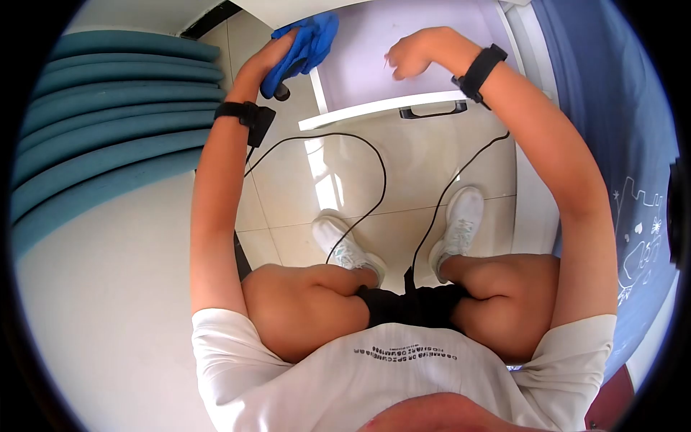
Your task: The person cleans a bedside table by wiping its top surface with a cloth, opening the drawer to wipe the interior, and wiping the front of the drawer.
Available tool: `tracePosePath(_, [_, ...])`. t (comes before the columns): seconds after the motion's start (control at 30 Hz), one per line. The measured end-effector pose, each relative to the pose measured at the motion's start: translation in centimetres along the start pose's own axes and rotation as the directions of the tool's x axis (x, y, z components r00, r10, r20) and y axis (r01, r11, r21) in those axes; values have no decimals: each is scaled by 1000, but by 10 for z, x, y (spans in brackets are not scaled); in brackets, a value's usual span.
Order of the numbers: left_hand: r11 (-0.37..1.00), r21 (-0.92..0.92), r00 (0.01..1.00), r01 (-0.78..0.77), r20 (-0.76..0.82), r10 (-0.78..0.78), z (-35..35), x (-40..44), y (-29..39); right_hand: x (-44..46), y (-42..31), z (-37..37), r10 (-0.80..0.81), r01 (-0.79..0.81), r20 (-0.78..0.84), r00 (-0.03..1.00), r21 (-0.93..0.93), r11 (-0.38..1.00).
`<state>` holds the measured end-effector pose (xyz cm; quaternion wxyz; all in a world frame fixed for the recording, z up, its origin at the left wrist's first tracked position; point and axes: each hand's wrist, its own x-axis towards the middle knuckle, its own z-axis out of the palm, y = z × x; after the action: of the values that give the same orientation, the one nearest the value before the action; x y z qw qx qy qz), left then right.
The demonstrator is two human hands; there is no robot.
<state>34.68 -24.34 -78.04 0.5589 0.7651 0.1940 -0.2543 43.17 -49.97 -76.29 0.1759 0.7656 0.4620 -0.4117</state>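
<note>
My left hand (279,52) is closed round a bunched blue cloth (311,45) at the left side wall of an open drawer (374,105). The cloth hides most of its fingers. Above the drawer's pale lilac bottom, my right hand (412,55) is bent inward with its fingers curled together. Something thin shows at its fingertips, too small to name. A black handle (433,110) is fixed to the drawer's white front. Below the cloth, a small dark object (283,93) is partly covered; its kind is unclear.
Teal ribbed padding (122,108) stands on the left. A blue printed cloth (604,129) hangs on the right. Black cables (384,173) run from both wrist straps over the tiled floor (288,187), near my white shoes (461,216).
</note>
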Motion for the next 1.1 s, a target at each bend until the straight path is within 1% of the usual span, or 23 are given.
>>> tracePosePath(0.07, [1000, 8, 999, 1, 35, -1, -3, 1, 0, -4, 18, -3, 90, -82, 103, 991, -85, 993])
tracePosePath(0.1, [1000, -16, 999, -5, 40, 6, -4, 1, -2, -12, 26, -3, 91, -83, 101, 991, -88, 993])
tracePosePath(0.17, [999, -39, 998, -10, 54, 12, -4, 6, -13, -28, 43, -3, 177, -170, 156, 972, -58, 984])
tracePosePath(0.2, [995, -100, 995, -1, 98, 11, -4, 6, -21, -41, 43, -6, 228, -227, 194, 954, -26, 973])
tracePosePath(0.27, [987, -164, 989, 4, 146, 20, -2, 1, -24, -43, 58, 4, 242, -244, 160, 957, -7, 970])
tracePosePath(0.33, [966, 52, 920, 255, 296, -259, 6, -31, -18, -43, 63, 12, 248, -252, 128, 960, 17, 967])
tracePosePath(0.37, [960, 23, 925, 279, 262, -275, 18, -46, -22, -44, 64, 13, 226, -231, 104, 968, 32, 972])
tracePosePath(0.47, [973, 86, 935, 213, 271, -229, 40, -64, -20, -48, 65, 17, 214, -217, 81, 973, 24, 976])
tracePosePath(0.53, [953, 211, 930, 215, 255, -266, 34, -71, -11, -43, 65, 19, 212, -213, 79, 974, 2, 977])
tracePosePath(0.57, [955, 208, 931, 212, 253, -262, 29, -65, -12, -37, 67, 22, 213, -215, 81, 974, 11, 977])
tracePosePath(0.63, [936, 338, 882, -100, 466, -73, 18, -46, -17, -40, 63, 21, 214, -216, 91, 973, 15, 976])
tracePosePath(0.67, [914, 363, 855, -182, 518, -36, 14, -41, -14, -49, 53, 15, 235, -237, 105, 966, 4, 972])
tracePosePath(0.7, [916, 357, 856, -183, 517, -30, 16, -50, 4, -55, 48, 7, 256, -257, 116, 960, -9, 966])
tracePosePath(0.73, [829, 534, 897, -167, 431, -97, 20, -67, 33, -55, 51, 2, 258, -259, 119, 959, -13, 966])
tracePosePath(0.77, [710, 692, 932, -132, 331, -149, 24, -80, 51, -53, 55, -4, 315, -316, 133, 940, -21, 949])
tracePosePath(0.8, [712, 690, 932, -130, 329, -149, 26, -86, 57, -49, 59, -8, 371, -371, 144, 917, -29, 928])
tracePosePath(0.87, [742, 632, 920, -223, 389, -55, 29, -95, 63, -44, 68, -11, 374, -376, 130, 918, -15, 927])
tracePosePath(0.9, [741, 635, 921, -219, 385, -58, 38, -95, 58, -42, 72, -12, 379, -382, 114, 918, 3, 924])
tracePosePath(0.93, [738, 581, 919, -344, 369, 138, 52, -91, 45, -38, 74, -12, 376, -379, 113, 920, 5, 925])
tracePosePath(0.97, [708, 530, 882, -467, 337, 329, 66, -90, 38, -32, 75, -11, 354, -357, 95, 930, 20, 934])
tracePosePath(1.0, [710, 529, 883, -464, 336, 327, 83, -92, 39, -28, 75, -11, 331, -335, 79, 940, 32, 942])
tracePosePath(1.07, [648, 519, 805, -558, 151, 573, 112, -97, 41, -24, 67, -15, 347, -348, 30, 937, 27, 937])
tracePosePath(1.1, [655, 511, 808, -557, 150, 570, 111, -96, 40, -24, 62, -15, 365, -365, -17, 931, 21, 931])
